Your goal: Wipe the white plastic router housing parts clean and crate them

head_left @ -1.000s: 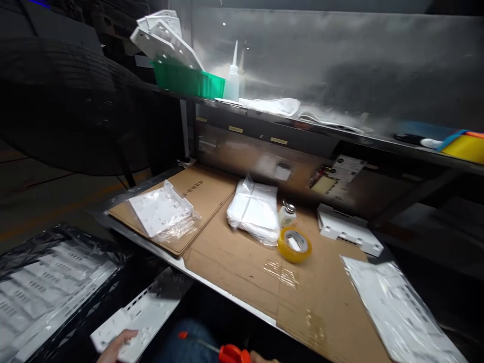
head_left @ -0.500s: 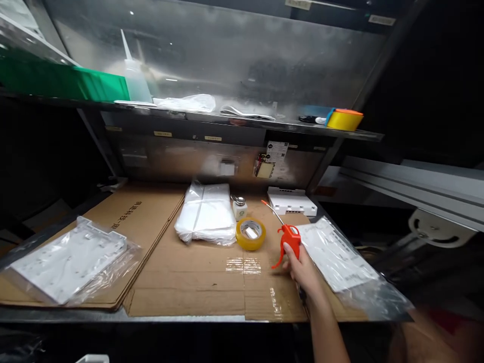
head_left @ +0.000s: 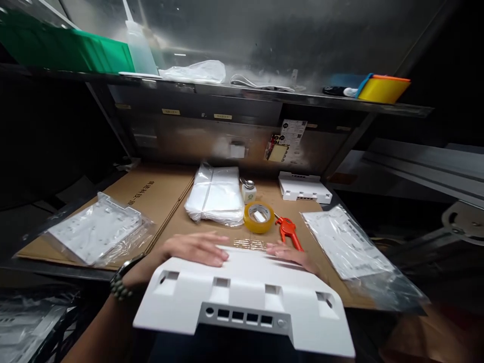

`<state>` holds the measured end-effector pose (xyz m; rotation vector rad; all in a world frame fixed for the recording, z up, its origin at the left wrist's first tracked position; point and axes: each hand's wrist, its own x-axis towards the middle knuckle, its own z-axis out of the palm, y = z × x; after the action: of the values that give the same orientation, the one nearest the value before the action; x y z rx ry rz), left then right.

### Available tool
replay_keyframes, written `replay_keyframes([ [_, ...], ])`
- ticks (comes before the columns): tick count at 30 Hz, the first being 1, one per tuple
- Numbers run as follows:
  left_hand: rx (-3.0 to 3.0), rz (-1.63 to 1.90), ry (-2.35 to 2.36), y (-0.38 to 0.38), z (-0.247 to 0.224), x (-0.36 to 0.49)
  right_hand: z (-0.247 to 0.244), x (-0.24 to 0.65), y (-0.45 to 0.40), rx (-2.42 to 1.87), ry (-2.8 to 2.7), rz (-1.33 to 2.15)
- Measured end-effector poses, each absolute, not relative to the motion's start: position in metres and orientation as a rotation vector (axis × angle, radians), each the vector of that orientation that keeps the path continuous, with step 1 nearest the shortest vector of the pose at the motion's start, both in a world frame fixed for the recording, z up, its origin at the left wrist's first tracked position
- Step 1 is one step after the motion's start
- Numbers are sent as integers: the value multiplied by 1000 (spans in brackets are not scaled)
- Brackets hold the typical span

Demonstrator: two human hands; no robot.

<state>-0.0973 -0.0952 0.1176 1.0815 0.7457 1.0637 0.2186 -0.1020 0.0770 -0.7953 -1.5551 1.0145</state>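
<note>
The left hand (head_left: 198,249) and right hand (head_left: 290,253) lay outstretched fingers on a white ported housing (head_left: 245,282); can't tell if either pinches; red air blow gun (head_left: 288,229) beside tape roll (head_left: 259,226).

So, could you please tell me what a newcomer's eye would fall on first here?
Probably the big white plastic housing in the foreground, with the left hand and right hand at its far edge. Then the red trigger tool beyond, right of the yellow tape roll.
</note>
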Motion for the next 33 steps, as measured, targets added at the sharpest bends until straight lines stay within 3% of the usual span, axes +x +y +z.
replay_keyframes([
  [5, 1831, 731, 499, -46, 131, -83, 68, 247, -99, -816, -1652, 927],
  [13, 1765, 756, 511, -43, 120, -79, 43, 250, -97, -887, -1650, 936],
  [19, 1600, 683, 857, -34, 95, -91, 25, 239, -108, -1098, -1161, 1397],
  [25, 1680, 814, 1191, 5, 71, -89, 8, 230, -121, -1066, -460, 1616],
  [33, 2147, 795, 1654, 56, 34, -101, 20, 247, -119, -996, -244, 1398],
])
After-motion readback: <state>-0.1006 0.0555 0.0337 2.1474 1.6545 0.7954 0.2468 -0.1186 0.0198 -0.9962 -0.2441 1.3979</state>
